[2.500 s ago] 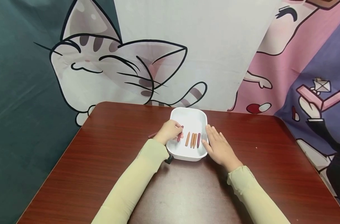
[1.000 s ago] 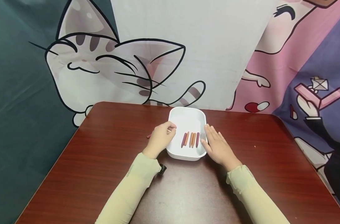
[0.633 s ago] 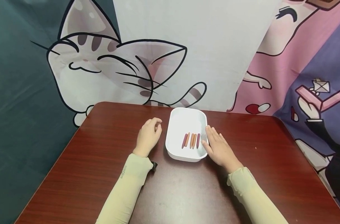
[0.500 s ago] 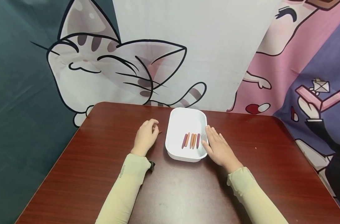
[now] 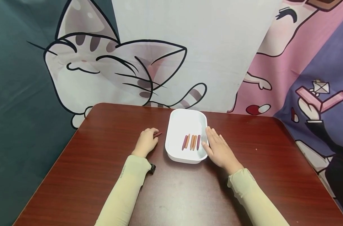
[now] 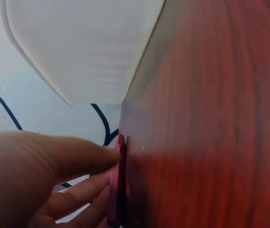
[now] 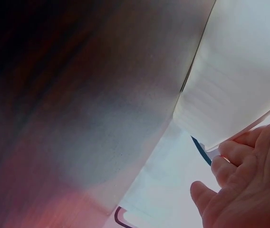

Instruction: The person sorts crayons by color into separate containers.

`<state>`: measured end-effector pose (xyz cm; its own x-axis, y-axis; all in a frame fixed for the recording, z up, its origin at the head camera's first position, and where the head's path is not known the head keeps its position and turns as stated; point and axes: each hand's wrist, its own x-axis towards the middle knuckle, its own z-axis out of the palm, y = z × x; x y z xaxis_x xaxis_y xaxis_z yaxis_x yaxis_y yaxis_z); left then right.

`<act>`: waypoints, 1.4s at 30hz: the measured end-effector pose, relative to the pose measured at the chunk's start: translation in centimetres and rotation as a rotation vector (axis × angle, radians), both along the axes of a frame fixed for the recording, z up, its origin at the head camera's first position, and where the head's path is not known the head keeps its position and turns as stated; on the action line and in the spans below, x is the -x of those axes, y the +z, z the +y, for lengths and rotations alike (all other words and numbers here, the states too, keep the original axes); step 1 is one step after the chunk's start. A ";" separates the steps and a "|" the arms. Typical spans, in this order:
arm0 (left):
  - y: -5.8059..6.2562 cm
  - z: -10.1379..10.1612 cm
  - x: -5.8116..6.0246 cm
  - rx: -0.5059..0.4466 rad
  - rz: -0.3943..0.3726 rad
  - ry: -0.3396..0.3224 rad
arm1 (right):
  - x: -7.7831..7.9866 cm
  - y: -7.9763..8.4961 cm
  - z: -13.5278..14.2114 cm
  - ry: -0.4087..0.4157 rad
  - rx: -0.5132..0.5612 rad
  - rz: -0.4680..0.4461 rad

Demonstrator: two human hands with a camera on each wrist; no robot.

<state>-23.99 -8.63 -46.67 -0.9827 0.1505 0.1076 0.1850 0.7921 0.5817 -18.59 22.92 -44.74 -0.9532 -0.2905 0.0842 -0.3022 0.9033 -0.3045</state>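
Note:
My left hand (image 5: 145,142) is low over the table, left of the white tray, with thumb and fingers pinching a dark red crayon (image 5: 158,134). In the left wrist view this crayon (image 6: 117,183) is faceted with a tapered tip, close against the tabletop. The white tray (image 5: 185,121) holds a row of several crayons: a dark red crayon (image 5: 184,142) at the left end, orange-brown ones (image 5: 193,142) in the middle, and another dark red one (image 5: 198,142) at the right end. My right hand (image 5: 220,150), fingers straight, rests along the tray's right rim.
The brown wooden table (image 5: 103,131) carries the tray near its back edge. Behind it hangs a cloth with cartoon cats (image 5: 83,75). A black wrist strap piece (image 5: 152,169) shows at my left cuff.
My left hand lets go of a dark red crayon in the tray, moves out leftward and lowers to another dark red crayon on the table. My right hand stays at the rim.

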 end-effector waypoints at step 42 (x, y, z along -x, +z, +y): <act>3.2 0.3 -0.4 -1.026 -0.456 -0.082 | 0.2 0.1 0.1 0.002 0.009 -0.027</act>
<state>-23.58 -8.32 -43.43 -0.9530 0.2634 -0.1496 -0.1823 -0.1045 0.9777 -18.77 23.02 -44.68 -0.9544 -0.2921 0.0613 -0.2960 0.8998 -0.3206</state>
